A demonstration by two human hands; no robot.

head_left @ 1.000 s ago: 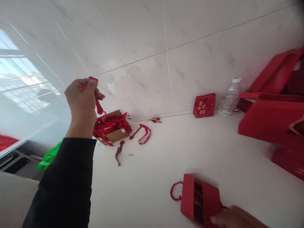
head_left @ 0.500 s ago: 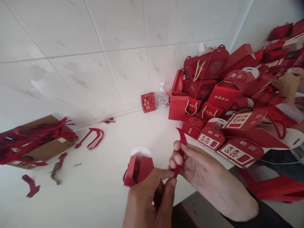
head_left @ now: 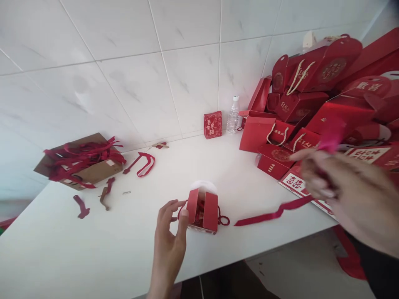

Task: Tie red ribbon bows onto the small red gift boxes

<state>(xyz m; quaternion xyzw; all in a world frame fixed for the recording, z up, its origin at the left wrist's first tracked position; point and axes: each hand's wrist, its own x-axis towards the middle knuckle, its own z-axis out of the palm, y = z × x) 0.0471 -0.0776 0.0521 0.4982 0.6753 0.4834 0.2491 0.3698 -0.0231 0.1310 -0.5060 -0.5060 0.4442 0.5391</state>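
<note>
head view: my left hand [head_left: 170, 232], fingers loose, touches the left wall of the small red paper gift box [head_left: 204, 209] on the white table [head_left: 93, 249]; my right hand [head_left: 339, 187] pinches a long red satin ribbon [head_left: 274, 214] stretching leftward to it.

A wall [head_left: 187, 62] of large glossy white tiles with thin grey grout lines fills the upper half. Below it, a plain white tabletop [head_left: 77, 249] meets the wall. Soft, even light brightens both. Pale grey floor [head_left: 299, 270] shows beneath the table's front edge.
</note>
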